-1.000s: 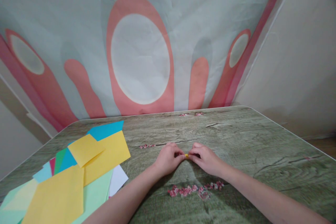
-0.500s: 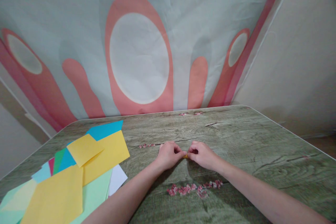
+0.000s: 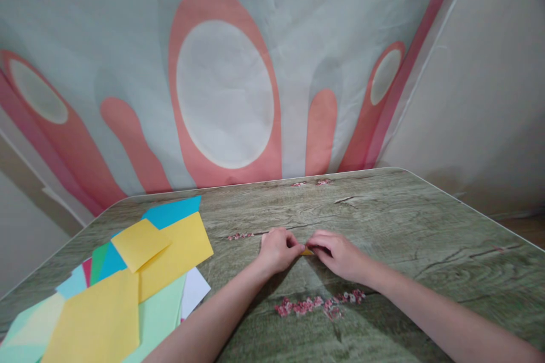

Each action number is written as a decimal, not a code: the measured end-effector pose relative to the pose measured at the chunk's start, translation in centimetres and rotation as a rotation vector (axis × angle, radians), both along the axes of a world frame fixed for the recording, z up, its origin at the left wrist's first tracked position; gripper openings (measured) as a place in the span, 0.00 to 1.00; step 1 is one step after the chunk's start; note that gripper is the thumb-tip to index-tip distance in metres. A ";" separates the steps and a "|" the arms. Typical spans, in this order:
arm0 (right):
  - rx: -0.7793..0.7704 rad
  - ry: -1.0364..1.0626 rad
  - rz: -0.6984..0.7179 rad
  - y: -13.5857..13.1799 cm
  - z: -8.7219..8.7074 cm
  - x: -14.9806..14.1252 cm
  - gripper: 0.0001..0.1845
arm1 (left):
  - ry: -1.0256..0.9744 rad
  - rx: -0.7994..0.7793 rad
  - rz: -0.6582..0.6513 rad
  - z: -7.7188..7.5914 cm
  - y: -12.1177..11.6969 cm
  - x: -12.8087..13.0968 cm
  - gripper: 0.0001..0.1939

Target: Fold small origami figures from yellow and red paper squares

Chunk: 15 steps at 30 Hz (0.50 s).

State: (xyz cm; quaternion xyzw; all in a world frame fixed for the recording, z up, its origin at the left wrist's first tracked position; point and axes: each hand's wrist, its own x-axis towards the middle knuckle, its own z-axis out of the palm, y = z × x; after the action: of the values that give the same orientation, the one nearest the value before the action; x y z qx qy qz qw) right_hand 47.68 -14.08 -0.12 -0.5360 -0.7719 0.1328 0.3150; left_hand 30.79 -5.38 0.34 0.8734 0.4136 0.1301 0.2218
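Observation:
Near the middle of the table, a small yellow piece of paper [image 3: 307, 252] shows between my fingertips; it looks folded, but most of it is hidden. My left hand [image 3: 279, 248] pinches its left end between thumb and forefinger. At the other end is my right hand [image 3: 338, 255], its fingers bent and closed at the paper's upper right edge. Both hands rest low over the wood-patterned table [image 3: 383, 221].
To the left lies a spread of coloured paper: yellow sheets [image 3: 96, 312], a smaller yellow piece [image 3: 140, 244], blue sheets [image 3: 172, 212], pale green paper [image 3: 159, 315] and a white piece [image 3: 195, 292]. A printed cloth [image 3: 293, 68] hangs behind the table.
My right hand has shifted slightly right and its fingers have flattened a little, so more of the small yellow paper shows. My left hand keeps its pinch.

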 end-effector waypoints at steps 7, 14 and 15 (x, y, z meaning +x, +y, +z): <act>0.042 -0.309 -0.028 -0.9 0.2 -0.5 0.15 | -0.063 0.019 0.019 -1.0 0.2 0.1 0.09; 0.049 -0.472 -0.026 -0.8 0.0 -0.5 0.13 | -0.048 0.035 0.072 -0.9 0.2 0.3 0.15; 0.050 -0.508 -0.032 -0.9 0.2 -0.7 0.12 | -0.042 0.034 0.075 -0.8 0.1 0.3 0.15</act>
State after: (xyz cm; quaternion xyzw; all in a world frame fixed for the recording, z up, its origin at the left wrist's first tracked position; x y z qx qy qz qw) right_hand 47.01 -15.02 0.05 -0.5565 -0.8206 -0.0303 0.1263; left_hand 31.05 -5.25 -0.45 0.8580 0.4391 0.1635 0.2103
